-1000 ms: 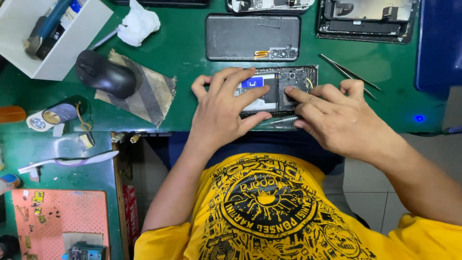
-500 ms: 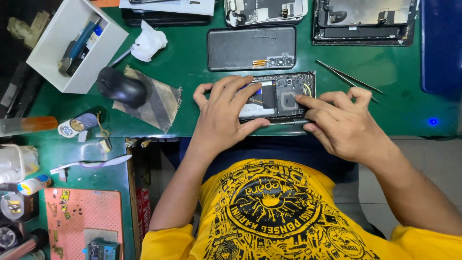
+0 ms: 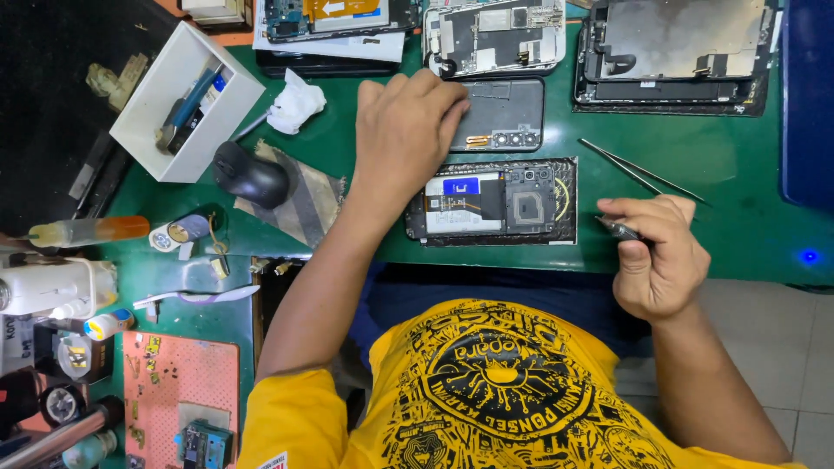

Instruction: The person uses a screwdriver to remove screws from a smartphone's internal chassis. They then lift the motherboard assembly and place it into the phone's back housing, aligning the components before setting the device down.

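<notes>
I see the opened phone (image 3: 492,201) lying face down at the near edge of the green mat (image 3: 738,174), long axis running left-right, camera end toward my right. My left hand (image 3: 404,130) lies flat, fingers spread on the dark back cover (image 3: 508,115) just behind it, so I judge the cover-fetching step; next calls for aligned seating. My right hand (image 3: 660,256) is curled around a small metal tool (image 3: 618,228), with 1 pair of tweezers (image 3: 643,174) nearby.

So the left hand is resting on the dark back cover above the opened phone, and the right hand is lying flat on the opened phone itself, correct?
Not quite. The left hand does rest on the dark back cover above the opened phone, but the right hand is off the phone: the head view shows it to the phone's right, closed around a small metal tool near the table edge.
</notes>
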